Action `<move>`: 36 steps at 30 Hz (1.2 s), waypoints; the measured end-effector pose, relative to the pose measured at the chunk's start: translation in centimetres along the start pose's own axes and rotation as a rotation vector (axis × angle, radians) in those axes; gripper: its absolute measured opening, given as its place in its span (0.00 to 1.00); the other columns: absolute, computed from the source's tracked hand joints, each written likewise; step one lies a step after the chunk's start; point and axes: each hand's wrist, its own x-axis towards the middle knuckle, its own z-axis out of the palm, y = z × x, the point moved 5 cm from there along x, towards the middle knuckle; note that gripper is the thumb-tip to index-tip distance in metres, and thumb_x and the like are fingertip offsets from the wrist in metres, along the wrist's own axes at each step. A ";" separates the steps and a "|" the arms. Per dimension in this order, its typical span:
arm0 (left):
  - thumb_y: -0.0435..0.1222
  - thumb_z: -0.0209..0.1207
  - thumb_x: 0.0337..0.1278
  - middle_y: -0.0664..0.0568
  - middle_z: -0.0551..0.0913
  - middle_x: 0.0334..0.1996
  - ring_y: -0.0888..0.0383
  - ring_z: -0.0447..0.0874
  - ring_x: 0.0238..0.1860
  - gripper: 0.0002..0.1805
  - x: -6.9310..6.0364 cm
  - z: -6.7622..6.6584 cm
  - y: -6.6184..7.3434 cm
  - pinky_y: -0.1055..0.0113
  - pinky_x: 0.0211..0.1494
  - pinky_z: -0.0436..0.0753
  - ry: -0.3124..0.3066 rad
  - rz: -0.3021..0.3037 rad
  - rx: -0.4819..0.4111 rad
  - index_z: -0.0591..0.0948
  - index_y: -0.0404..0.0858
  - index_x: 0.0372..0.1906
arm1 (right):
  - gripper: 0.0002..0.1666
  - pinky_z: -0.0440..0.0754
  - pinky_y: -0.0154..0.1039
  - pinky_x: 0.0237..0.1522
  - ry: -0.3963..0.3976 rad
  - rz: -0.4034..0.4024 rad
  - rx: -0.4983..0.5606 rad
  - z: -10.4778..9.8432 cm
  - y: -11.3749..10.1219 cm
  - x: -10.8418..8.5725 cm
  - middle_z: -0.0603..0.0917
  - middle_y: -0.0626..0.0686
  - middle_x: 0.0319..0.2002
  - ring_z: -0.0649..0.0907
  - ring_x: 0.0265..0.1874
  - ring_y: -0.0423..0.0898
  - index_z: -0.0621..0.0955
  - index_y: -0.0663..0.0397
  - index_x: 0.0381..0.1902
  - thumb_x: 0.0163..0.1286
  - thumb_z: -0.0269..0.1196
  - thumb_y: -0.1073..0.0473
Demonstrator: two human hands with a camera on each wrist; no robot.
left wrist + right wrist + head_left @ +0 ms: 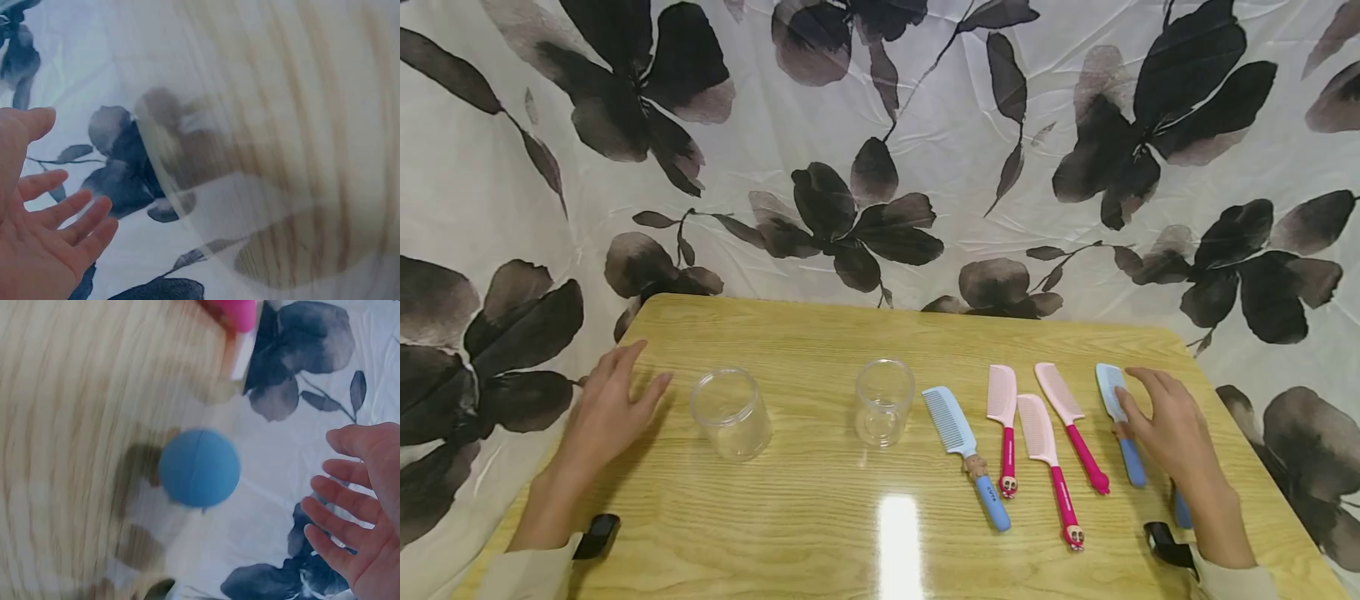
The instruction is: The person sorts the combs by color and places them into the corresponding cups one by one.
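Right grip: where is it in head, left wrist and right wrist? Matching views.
Head: right grip at right, below centre, at a blue comb.
Left wrist: not in it.
Right wrist: right edge, lower half, fingers pointing left.
Shared landmark: floral cloth, in all three.

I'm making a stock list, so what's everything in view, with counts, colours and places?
Wood-grained table: one, yellow-brown, below the items
Floral cloth: one, white with dark grey flowers, behind the table
Clear cylindrical containers: two, colourless, table's left and middle
Light-pink combs with magenta handles: three, pink, right half
Light-blue combs with darker blue handles: two, blue, either side of the pink ones
Blue handle, mostly hidden: one, blue, far right
Black wrist pieces: two, black, at the wrists
Cream sleeves: two, cream, bottom edge
Left hand: one, bare, left of the containers
Right hand: one, bare, at the right-hand blue comb
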 end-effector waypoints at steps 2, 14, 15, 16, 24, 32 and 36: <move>0.42 0.59 0.75 0.19 0.64 0.66 0.20 0.63 0.64 0.35 -0.1 0.0 0.3 0.22 0.56 0.66 -0.002 -0.016 -0.034 0.63 0.26 0.74 | 0.22 0.73 0.73 0.52 0.002 0.004 0.022 0.1 -0.4 0.0 0.79 0.73 0.55 0.76 0.55 0.74 0.78 0.71 0.58 0.70 0.67 0.64; 0.38 0.58 0.75 0.25 0.71 0.61 0.28 0.72 0.58 0.30 -1.5 -0.3 2.1 0.36 0.57 0.75 0.035 -0.014 -0.187 0.67 0.24 0.72 | 0.19 0.80 0.63 0.42 0.080 -0.101 0.092 1.1 -3.3 0.8 0.85 0.68 0.42 0.84 0.42 0.65 0.82 0.71 0.52 0.63 0.70 0.71; 0.38 0.58 0.75 0.26 0.72 0.61 0.28 0.73 0.58 0.30 -1.7 -0.3 2.3 0.45 0.61 0.78 0.033 -0.011 -0.202 0.67 0.25 0.72 | 0.19 0.81 0.63 0.42 0.081 -0.108 0.092 1.2 -3.4 0.8 0.85 0.67 0.42 0.84 0.41 0.65 0.82 0.71 0.52 0.62 0.70 0.72; 0.38 0.58 0.76 0.27 0.72 0.60 0.29 0.73 0.58 0.29 -1.8 -0.3 2.5 0.55 0.63 0.78 0.031 -0.011 -0.219 0.68 0.26 0.72 | 0.19 0.81 0.63 0.41 0.081 -0.113 0.091 1.3 -3.6 0.9 0.85 0.67 0.42 0.84 0.41 0.64 0.82 0.71 0.52 0.62 0.70 0.72; 0.38 0.58 0.76 0.33 0.75 0.61 0.47 0.78 0.58 0.27 -3.2 -0.3 3.6 0.93 0.53 0.66 0.038 -0.035 -0.312 0.70 0.30 0.72 | 0.18 0.82 0.59 0.37 0.050 -0.143 0.097 1.9 -5.0 1.3 0.86 0.65 0.44 0.85 0.40 0.61 0.82 0.70 0.52 0.64 0.69 0.70; 0.33 0.60 0.73 0.38 0.77 0.62 0.81 0.71 0.54 0.25 -4.4 0.0 4.6 0.90 0.55 0.71 0.012 -0.015 -0.409 0.72 0.33 0.71 | 0.19 0.84 0.60 0.39 0.002 -0.134 0.143 2.8 -6.4 1.8 0.86 0.65 0.46 0.86 0.40 0.61 0.81 0.69 0.53 0.66 0.69 0.69; 0.28 0.60 0.71 0.56 0.79 0.59 0.76 0.76 0.55 0.26 -5.0 0.0 5.1 0.87 0.56 0.72 -0.003 0.012 -0.454 0.72 0.33 0.71 | 0.19 0.84 0.59 0.39 -0.046 -0.130 0.176 3.5 -7.0 2.0 0.86 0.65 0.47 0.86 0.41 0.61 0.81 0.69 0.55 0.68 0.69 0.68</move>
